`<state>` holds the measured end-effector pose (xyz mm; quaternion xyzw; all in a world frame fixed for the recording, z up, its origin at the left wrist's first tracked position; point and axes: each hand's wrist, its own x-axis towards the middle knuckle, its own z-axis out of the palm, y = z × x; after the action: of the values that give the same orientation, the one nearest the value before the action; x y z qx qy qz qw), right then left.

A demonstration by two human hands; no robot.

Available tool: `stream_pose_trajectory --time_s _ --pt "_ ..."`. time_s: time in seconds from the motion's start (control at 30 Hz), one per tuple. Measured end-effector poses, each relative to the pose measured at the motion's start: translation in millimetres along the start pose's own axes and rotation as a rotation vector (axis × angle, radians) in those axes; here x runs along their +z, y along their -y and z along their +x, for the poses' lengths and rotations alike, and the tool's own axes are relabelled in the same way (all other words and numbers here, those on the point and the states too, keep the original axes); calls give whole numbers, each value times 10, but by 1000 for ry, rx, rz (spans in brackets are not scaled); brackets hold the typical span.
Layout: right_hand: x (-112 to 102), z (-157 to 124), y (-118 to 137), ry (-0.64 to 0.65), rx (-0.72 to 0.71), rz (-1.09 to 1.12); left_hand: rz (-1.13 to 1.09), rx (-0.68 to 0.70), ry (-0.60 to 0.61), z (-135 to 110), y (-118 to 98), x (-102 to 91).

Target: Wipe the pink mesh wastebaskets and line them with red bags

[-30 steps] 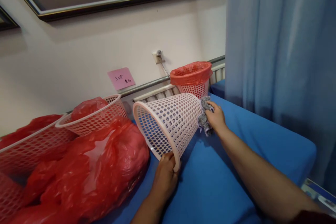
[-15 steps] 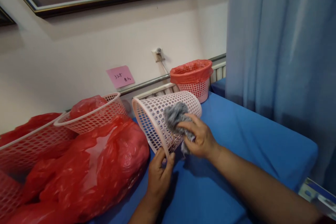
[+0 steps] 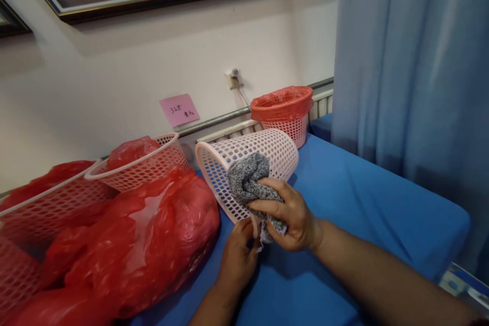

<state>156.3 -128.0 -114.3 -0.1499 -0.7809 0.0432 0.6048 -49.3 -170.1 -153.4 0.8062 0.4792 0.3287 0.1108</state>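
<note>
A pale pink perforated plastic wastebasket (image 3: 273, 150) lies on its side on the blue-covered bed (image 3: 344, 204), its mouth facing left. My left hand (image 3: 240, 254) is closed on the lower edge of its rim. In my right hand (image 3: 292, 214) is a bunched grey cleaning cloth (image 3: 248, 178), pressed against the wastebasket's outer side near the rim. The cloth hides part of the holes and rim there.
Red plastic bags (image 3: 153, 244) lie left of my left hand. Behind them stand pink baskets (image 3: 171, 155) with red bags in them. A red-lined wastebasket (image 3: 294, 130) stands by the wall. A blue curtain (image 3: 405, 71) hangs at right.
My right hand has moved the cloth down and toward the rim. The wastebasket has turned slightly, and my left hand has shifted a little right with the rim.
</note>
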Motion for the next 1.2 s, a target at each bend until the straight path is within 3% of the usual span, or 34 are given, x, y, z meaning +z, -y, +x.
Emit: stream_pose_trajectory --time_s 0.03,0.1,0.23,0.3,0.33,0.4,0.53,0.6,0.67,0.77,0.83,0.93,1.03,1.1,1.2 --pt "4 -8 -33 -16 22 -19 0 -7 3 3 19 -5" --pt "-28 -35 -278 -115 207 -120 19 -27 13 9 47 -15" --pt "-210 -116 -1038 -376 868 -288 87 -48 90 13 68 -24" --pt "-288 -131 -1237 -414 1050 -277 118 -52 140 8 77 -19" --pt "-307 -124 -1244 -415 1057 -272 134 -54 156 5 84 -15" --pt "-301 -81 -1078 -387 888 -266 169 -62 172 -1 104 -4" --pt "-219 47 -408 -163 254 -125 215 -79 142 -4 107 6" --pt "-183 86 -150 -67 74 -31 115 -74 75 0 63 0" --pt "-143 92 -26 9 5 21 -60 -103 -57 6 -6 -18" --pt "-75 47 -75 81 12 14 -234 -193 -254 13 -101 -58" --pt "-56 2 -247 -12 137 -57 -255 -208 -280 8 -130 -79" --pt "-115 -45 -647 -249 547 -225 -210 -149 -211 -11 -125 -79" --pt "-209 -44 -949 -371 914 -292 -128 -71 -163 -22 -97 -46" --pt "-216 -27 -916 -368 883 -264 -87 -31 -140 -18 -76 -22" --pt "-119 -6 -495 -214 460 -129 -47 11 -106 -12 -35 -2"
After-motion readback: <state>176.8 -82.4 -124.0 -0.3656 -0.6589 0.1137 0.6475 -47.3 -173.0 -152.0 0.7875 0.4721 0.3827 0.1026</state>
